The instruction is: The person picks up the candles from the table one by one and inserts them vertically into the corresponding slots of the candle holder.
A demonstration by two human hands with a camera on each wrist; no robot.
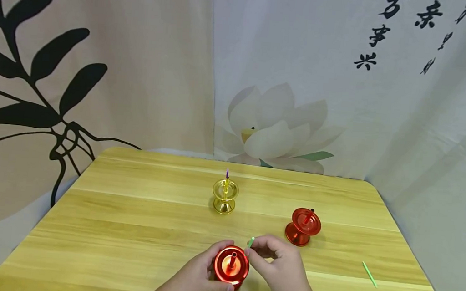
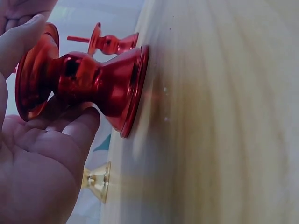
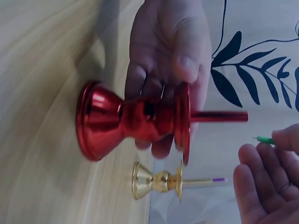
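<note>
My left hand (image 1: 195,276) grips a shiny red candle holder (image 1: 228,275), thumb on the near side and fingers behind. The holder stands upright, its thin central tube (image 3: 219,116) open at the top. Whether its foot touches the table I cannot tell. To the right of the tube, my right hand (image 1: 285,269) pinches a thin green candle (image 3: 265,139) between thumb and fingertips. The candle is apart from the tube, and part of it is hidden by the fingers.
Farther back stands a gold candle holder (image 1: 224,206) with a purple candle (image 1: 227,174) in its tube. A second red candle holder (image 1: 297,236), dark at its tube tip, stands behind the right hand. Another green candle (image 1: 369,274) lies on the wooden table (image 1: 107,227) at right.
</note>
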